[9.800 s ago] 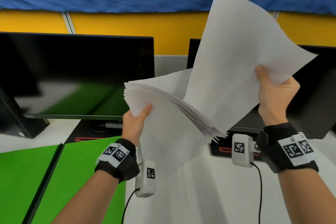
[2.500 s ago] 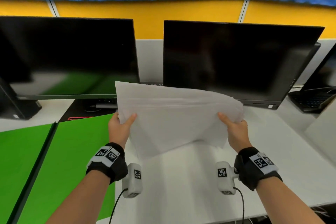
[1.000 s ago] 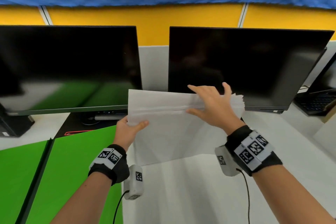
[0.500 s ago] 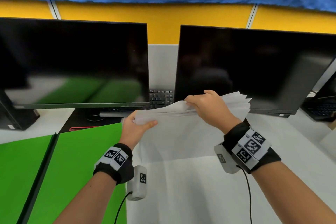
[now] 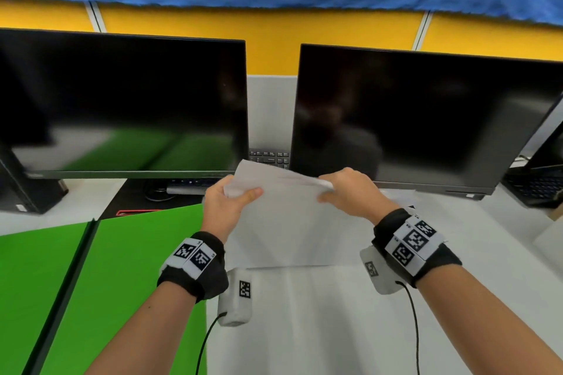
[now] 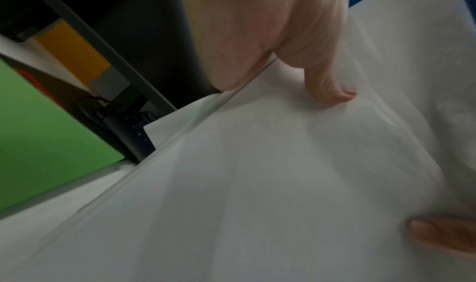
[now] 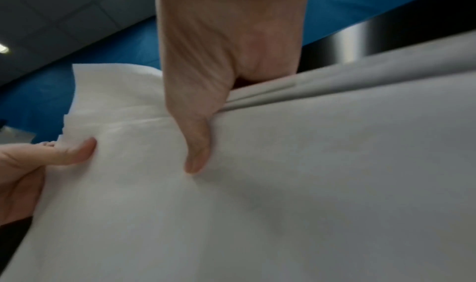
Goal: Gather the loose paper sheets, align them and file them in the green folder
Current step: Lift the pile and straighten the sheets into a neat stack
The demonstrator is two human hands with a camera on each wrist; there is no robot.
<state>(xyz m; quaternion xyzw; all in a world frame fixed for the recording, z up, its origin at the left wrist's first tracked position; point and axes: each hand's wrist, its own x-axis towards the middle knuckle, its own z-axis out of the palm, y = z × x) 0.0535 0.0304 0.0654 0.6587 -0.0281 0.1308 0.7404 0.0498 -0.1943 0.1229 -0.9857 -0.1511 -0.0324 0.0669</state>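
A stack of white paper sheets (image 5: 289,228) stands on its lower edge on the white desk (image 5: 320,329). My left hand (image 5: 243,192) pinches its upper left corner, thumb on the near face. My right hand (image 5: 326,192) grips the top edge further right, fingers curled over it. The left wrist view shows my thumb (image 6: 332,91) pressed on the paper (image 6: 257,184). In the right wrist view my thumb (image 7: 198,154) lies on the sheets (image 7: 309,184), whose top edges are uneven. The green folder (image 5: 122,268) lies open to the left of the stack.
Two dark monitors (image 5: 122,100) (image 5: 411,119) stand close behind the stack, with a keyboard (image 5: 269,157) between them. A laptop (image 5: 536,189) sits at the far right and a black computer box (image 5: 24,186) at the far left. Wrist-camera cables hang over the desk.
My right hand, spread flat on the top edge a second ago, has curled round it. The top of the stack has bent and dipped away from me. My left hand keeps its corner hold.
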